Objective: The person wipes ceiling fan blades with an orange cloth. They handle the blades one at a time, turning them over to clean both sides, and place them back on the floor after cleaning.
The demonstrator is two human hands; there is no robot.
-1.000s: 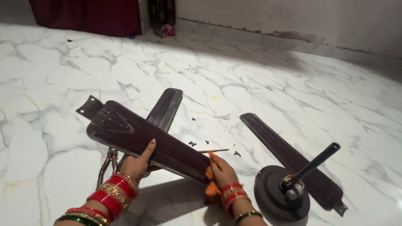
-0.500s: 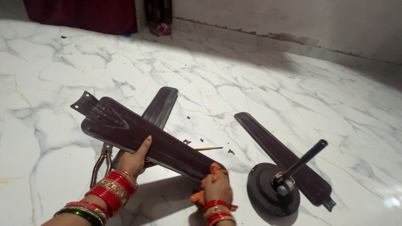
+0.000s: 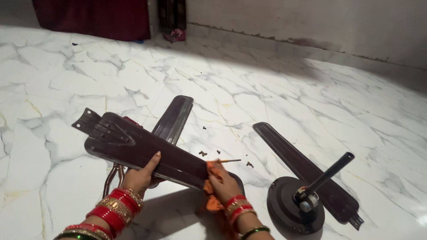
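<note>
Currently: left hand (image 3: pixel 140 178) grips near edge of dark brown fan blade (image 3: pixel 147 149), thumb on top, blade lifted above marble floor (image 3: pixel 267 89). Right hand (image 3: pixel 224 186) closed on orange cloth (image 3: pixel 212 171), pressed against blade's right end. Second blade (image 3: pixel 175 115) beneath, third blade (image 3: pixel 302 166) right, fan motor with downrod (image 3: pixel 296 209) near right. Pliers (image 3: pixel 111 175) under left wrist.

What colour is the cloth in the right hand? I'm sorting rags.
Orange cloth, pressed by the right hand; head view.

Dk brown blade (image 3: pixel 147 149), orange cloth (image 3: pixel 212 171), wht marbled floor (image 3: pixel 66 80)
</note>
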